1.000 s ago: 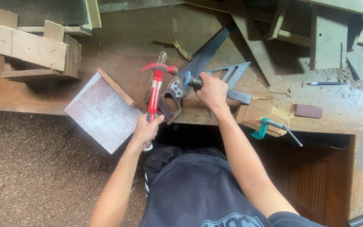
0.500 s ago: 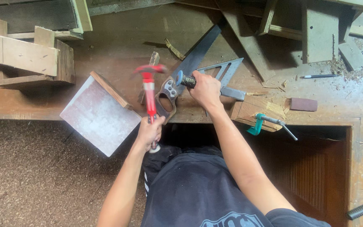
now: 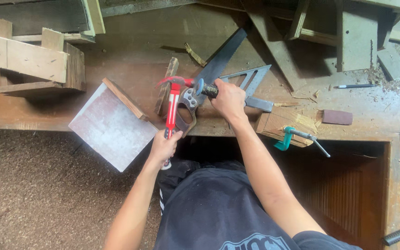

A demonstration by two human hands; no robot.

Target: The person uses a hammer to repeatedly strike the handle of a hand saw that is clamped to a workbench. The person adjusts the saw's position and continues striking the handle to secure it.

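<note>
The left hand point(image 3: 164, 147) clenches its fingers round the red claw hammer point(image 3: 172, 107), head just beside the short dark-handled chisel point(image 3: 205, 89) the right hand point(image 3: 228, 99) grips, steadying it over the wooden table point(image 3: 130, 55).

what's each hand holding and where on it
Left hand grips the red hammer low on its handle; right hand holds a dark tool by its handle.

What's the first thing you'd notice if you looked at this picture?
The bright red hammer in the middle of the workbench, gripped low on its handle by the left hand. Right beside it, the right hand holds a chisel over a black saw. A pale square board juts over the bench's near edge at left.
</note>
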